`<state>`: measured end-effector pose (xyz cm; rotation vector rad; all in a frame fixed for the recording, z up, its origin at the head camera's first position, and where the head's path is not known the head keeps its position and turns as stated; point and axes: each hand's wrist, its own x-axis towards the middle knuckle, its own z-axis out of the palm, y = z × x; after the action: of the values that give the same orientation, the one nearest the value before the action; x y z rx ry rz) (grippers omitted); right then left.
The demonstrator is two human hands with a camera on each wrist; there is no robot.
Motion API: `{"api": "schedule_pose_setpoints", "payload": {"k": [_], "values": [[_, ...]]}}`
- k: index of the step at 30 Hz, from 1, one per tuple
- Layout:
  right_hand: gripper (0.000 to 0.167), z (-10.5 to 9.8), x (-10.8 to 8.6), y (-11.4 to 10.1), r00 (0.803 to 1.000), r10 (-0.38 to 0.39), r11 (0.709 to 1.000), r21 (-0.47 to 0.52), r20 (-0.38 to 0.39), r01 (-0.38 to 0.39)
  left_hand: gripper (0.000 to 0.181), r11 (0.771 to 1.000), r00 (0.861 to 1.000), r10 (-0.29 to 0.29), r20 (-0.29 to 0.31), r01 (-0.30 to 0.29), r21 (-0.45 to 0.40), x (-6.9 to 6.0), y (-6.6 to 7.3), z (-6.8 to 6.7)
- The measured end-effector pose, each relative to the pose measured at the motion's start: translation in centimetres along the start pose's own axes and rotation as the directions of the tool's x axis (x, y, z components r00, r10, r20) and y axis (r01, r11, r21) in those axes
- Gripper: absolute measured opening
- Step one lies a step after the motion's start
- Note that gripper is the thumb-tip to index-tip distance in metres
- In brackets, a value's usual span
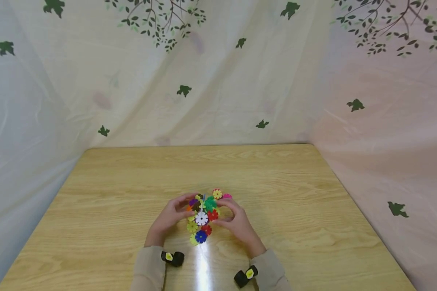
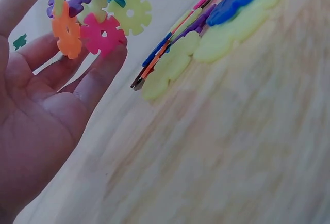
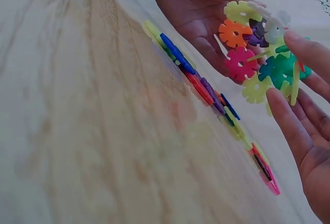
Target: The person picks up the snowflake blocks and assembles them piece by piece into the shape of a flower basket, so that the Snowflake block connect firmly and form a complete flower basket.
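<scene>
A cluster of interlocking notched plastic discs [image 3: 240, 64] in orange, pink, yellow, purple, white and green is raised off the table between both hands. My left hand [image 1: 172, 214] holds its left side, fingers behind the orange disc [image 2: 66, 30] and pink disc [image 2: 103, 34]. At the opposite side, my right hand [image 3: 309, 152] pinches the cluster by the green discs [image 3: 282, 69] between thumb and fingers. Beneath it, more loose flat discs lie on the table, among them a blue disc [image 1: 200, 237] and a yellow-green disc [image 2: 172, 66]. Some are hidden under the cluster.
The wooden table [image 1: 94, 210] reaches back to a pale curtain [image 1: 218, 72] printed with leaves and birds. Curtain also hangs along the left and right sides. A black wrist camera [image 1: 172, 258] sits on the left sleeve, another camera [image 1: 245, 276] on the right.
</scene>
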<state>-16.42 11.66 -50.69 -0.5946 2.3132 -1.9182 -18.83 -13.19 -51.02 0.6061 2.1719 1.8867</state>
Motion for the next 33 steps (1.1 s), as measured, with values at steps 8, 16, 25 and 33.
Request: {"api": "schedule_pose_setpoints", "payload": {"k": [8, 16, 25, 33], "values": [[0.054, 0.0, 0.0, 0.3, 1.000, 0.000, 1.000, 0.003, 0.016, 0.000, 0.058, 1.000, 1.000, -0.021, -0.010, 0.021, -0.009, 0.0, 0.1, 0.0], [0.049, 0.5, 0.1, 0.3, 1.000, -0.014, 0.999, -0.034, -0.024, 0.014, 0.059, 0.997, 0.999, 0.039, 0.006, -0.039, -0.070, -0.1, 0.3, 0.1], [0.035, 1.0, 0.0, -0.4, 0.980, -0.078, 0.986, -0.161, -0.183, 0.049, 0.058, 0.986, 0.989, 0.142, 0.044, -0.137, -0.095, 0.0, 0.0, 0.3], [0.027, 1.2, -0.1, -0.5, 0.972, -0.108, 0.977, -0.201, -0.208, 0.065, 0.057, 0.985, 0.983, 0.170, 0.069, -0.166, -0.051, 0.2, -0.1, 0.6]]}}
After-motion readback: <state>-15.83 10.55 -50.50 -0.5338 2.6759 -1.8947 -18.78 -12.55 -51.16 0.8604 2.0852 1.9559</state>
